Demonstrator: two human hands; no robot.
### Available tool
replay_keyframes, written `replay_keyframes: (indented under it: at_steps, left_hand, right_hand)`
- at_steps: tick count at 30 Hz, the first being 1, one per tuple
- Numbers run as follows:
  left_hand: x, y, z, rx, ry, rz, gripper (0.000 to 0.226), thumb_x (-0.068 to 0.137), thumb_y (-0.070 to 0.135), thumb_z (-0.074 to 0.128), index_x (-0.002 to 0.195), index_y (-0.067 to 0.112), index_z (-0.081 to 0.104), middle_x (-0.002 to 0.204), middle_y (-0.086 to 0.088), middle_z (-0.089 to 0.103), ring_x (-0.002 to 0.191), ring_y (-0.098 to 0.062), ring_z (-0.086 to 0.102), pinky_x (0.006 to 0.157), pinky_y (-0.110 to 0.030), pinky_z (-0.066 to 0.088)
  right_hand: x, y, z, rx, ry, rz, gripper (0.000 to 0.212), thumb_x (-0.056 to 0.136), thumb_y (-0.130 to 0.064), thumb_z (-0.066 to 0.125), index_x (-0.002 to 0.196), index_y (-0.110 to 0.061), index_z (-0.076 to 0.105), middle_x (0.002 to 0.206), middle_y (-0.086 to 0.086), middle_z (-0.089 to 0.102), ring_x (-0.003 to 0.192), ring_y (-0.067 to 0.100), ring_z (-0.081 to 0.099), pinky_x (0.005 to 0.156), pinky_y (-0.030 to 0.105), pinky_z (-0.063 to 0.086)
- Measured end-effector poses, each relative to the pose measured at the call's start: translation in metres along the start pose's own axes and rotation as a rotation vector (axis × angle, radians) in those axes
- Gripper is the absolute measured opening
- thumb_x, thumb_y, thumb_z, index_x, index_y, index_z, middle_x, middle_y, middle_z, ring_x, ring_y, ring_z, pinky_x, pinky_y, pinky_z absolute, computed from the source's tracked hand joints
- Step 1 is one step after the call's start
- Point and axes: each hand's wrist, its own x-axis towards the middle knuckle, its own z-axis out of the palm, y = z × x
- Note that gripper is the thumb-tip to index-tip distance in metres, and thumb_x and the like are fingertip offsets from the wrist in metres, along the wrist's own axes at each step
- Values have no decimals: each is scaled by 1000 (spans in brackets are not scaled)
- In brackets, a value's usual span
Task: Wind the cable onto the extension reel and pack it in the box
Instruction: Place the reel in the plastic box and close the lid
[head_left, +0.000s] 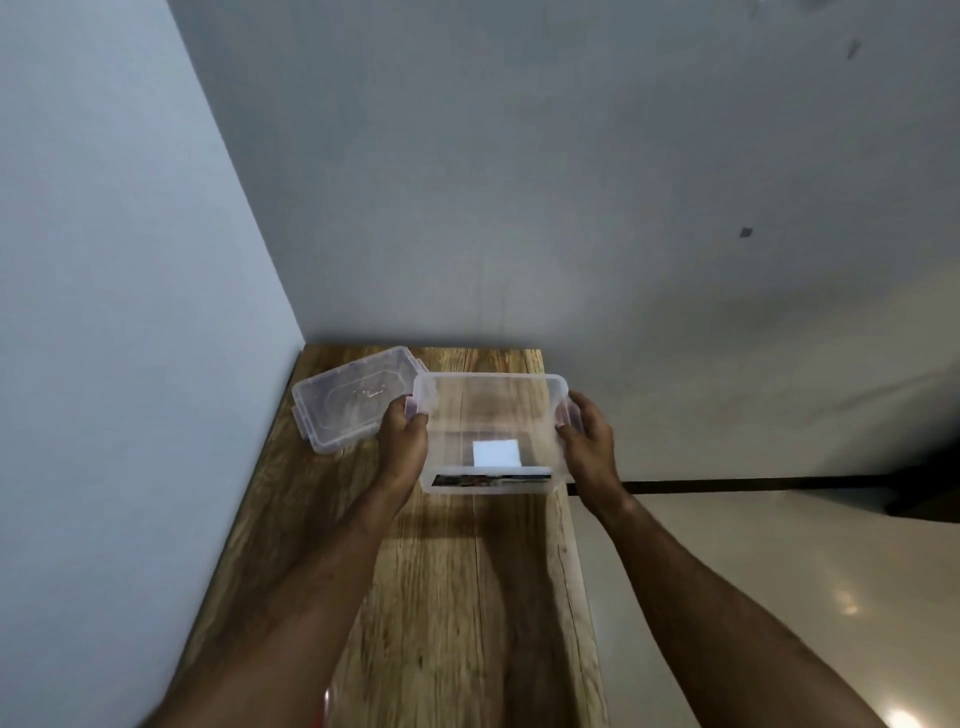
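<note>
Both hands (402, 447) (589, 441) grip a clear rectangular plastic box (491, 410).

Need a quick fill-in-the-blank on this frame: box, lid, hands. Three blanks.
1. The clear box is gripped by ____ hands, the left hand and right hand at opposite ends.
2. The lid lies on the ____ table.
3. The lid lies to the box's ____.

Missing words: both; wooden; left
</note>
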Motion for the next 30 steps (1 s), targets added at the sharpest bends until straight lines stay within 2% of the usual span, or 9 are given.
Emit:
replay_keyframes:
  at_steps: [5, 8, 10, 12, 17, 21, 23, 26, 30]
  left_hand:
    - [-50, -10, -21, 6, 3, 2, 32, 110, 27, 39, 135, 15, 56, 114, 2, 61, 102, -18, 60, 80, -31, 47]
    - [-76, -21, -34, 14, -12, -21, 31, 110, 27, 39, 133, 14, 56, 113, 2, 61, 95, -13, 60, 74, -29, 47]
    - [-92, -26, -42, 27, -14, -29, 29, 109, 26, 40, 131, 15, 56, 111, 3, 61, 88, -6, 57, 71, -27, 46]
    - [-104, -31, -49, 55, -9, -28, 28, 109, 24, 41, 129, 12, 57, 108, 2, 60, 89, -10, 57, 73, -29, 46]
    - [-125, -39, -61, 50, -36, -12, 27, 108, 23, 42, 127, 13, 57, 107, 0, 62, 98, -20, 62, 74, -30, 50]
    - [-137, -46, -66, 77, -25, -12, 27, 107, 20, 43, 129, 10, 56, 105, 1, 59, 85, -7, 55, 69, -24, 45]
    - [-141, -50, -67, 85, -16, -19, 28, 106, 17, 44, 130, 8, 56, 104, 2, 58, 86, -10, 54, 69, -24, 44]
    - [-147, -56, -67, 107, 0, -35, 26, 105, 14, 44, 129, 8, 55, 90, 13, 52, 79, -1, 50, 64, -21, 42]
    - [-152, -60, -68, 115, -14, -33, 26, 107, 15, 44, 129, 8, 54, 89, 13, 52, 80, -2, 51, 63, -23, 42]
  right_hand:
    - [-61, -16, -4, 29, -26, -29, 37, 98, -7, 61, 115, -40, 63, 121, -4, 67, 119, 23, 63, 92, 53, 58]
    - [-89, -10, -5, 21, -28, 0, 39, 98, -9, 60, 121, -41, 59, 128, -4, 63, 123, 24, 60, 93, 54, 58]
    - [-104, -3, -5, 2, -6, 29, 41, 99, -6, 58, 133, -29, 57, 136, 3, 60, 128, 27, 56, 96, 57, 55]
    - [-116, 1, -5, -5, 17, 49, 45, 99, -5, 58, 140, -22, 53, 141, 5, 56, 132, 28, 53, 100, 58, 53]
    - [-143, 4, -6, 8, 4, 37, 39, 100, -9, 58, 126, -38, 56, 135, 1, 60, 129, 27, 56, 99, 57, 54]
    - [-159, 6, -6, -6, 1, 30, 39, 101, -9, 58, 118, -44, 58, 128, -4, 63, 125, 25, 59, 98, 54, 55]
    - [-163, 12, -6, -17, -2, 33, 37, 100, -9, 59, 123, -38, 60, 130, -1, 63, 124, 24, 59, 98, 54, 55]
    - [-167, 25, -7, -36, 17, 48, 44, 99, -7, 59, 140, -21, 54, 140, 4, 58, 130, 25, 55, 100, 57, 53]
    - [-168, 31, -8, -56, 12, 57, 45, 99, -8, 59, 143, -18, 52, 141, 4, 56, 131, 25, 54, 98, 57, 54]
